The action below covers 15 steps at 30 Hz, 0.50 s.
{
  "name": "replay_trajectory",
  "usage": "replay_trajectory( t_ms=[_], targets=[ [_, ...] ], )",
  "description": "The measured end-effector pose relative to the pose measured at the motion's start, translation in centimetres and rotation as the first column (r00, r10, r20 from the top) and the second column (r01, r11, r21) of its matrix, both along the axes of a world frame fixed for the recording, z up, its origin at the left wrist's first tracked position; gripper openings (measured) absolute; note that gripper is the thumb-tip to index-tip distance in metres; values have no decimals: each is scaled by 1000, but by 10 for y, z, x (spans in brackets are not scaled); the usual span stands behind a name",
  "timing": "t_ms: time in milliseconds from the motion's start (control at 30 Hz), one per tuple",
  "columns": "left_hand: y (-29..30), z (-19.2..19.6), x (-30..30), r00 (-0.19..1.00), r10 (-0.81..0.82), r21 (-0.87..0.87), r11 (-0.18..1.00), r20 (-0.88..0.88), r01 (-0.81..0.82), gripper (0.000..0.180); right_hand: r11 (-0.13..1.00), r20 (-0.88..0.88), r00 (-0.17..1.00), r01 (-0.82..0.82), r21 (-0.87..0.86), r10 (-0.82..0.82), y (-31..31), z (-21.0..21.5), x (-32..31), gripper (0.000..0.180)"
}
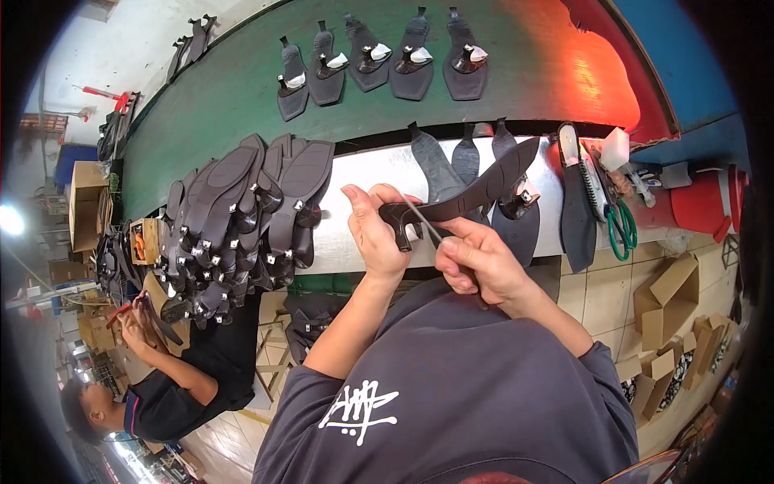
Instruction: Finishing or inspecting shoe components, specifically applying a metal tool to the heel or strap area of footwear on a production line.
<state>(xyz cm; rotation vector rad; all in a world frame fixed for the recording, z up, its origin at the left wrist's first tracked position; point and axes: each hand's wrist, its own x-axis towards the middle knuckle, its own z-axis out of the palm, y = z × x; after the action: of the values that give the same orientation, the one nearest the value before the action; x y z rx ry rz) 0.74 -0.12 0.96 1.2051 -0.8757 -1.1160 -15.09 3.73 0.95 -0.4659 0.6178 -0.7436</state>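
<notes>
Over the silver worktop (363, 168), the left hand (377, 234) grips a black heeled sandal (490, 184) by its heel end; the right hand (482, 262) clasps a thin tool (418, 213) across it. It seems light, firm-soled, best held there.

A long green worktop (230, 101) is stretching across the room, its right end glowing orange-red. A silvery metal tabletop (351, 194) is running alongside. A blue panel (685, 48) is standing at the upper right. Pale floor tiles (601, 294) are showing below, open cardboard boxes (666, 305) resting on them. At far left, a white lamp (11, 219) is shining.
</notes>
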Motion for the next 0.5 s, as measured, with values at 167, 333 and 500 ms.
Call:
replay_trajectory(
  t_ms=[167,333,500],
  targets=[
    [-3,-3,2,979,5,-3,1000,-206,-6,74,999,166,986,-31,17,28,-14,4,-15,17],
    [-3,4,4,950,-5,53,998,-311,23,74,756,-531,767,-95,-647,-359,-5,2,3,9],
    [-5,1,9,929,-23,92,994,-371,61,72,471,-507,604,-233,-850,-615,-4,1,12,9]
  ],
)
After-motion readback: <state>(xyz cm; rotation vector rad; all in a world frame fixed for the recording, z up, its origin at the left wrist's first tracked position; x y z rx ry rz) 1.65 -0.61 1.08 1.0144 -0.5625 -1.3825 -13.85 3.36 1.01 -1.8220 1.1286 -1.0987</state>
